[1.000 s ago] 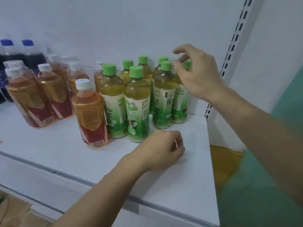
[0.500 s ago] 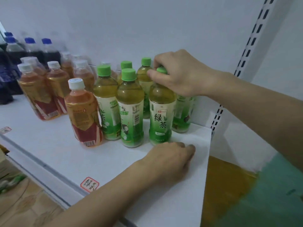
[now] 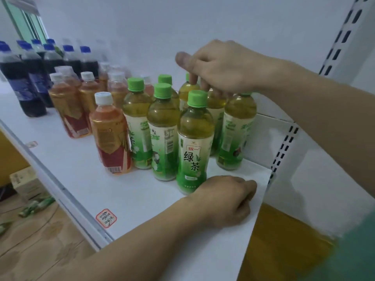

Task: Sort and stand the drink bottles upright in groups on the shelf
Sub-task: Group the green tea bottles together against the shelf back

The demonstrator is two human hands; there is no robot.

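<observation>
Three upright groups already fill the shelf (image 3: 81,179); right hand (image 3: 225,67) pinches a rear green tea bottle (image 3: 215,106), left hand (image 3: 225,199) loosely curled, holding nothing.

White shelf (image 3: 77,169) w/ green tea bottles (image 3: 162,134), orange bottles (image 3: 110,134), dark bottles (image 3: 30,82).

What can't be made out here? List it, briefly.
- Head view: whether the right hand grips any bottle; its own fingers hide the caps behind the front green tea bottle.
- Left hand: fingertips curl under, out of sight.
- Dark bottles at far left: labels blurred.
- Shelf sticker: text too small.
</observation>
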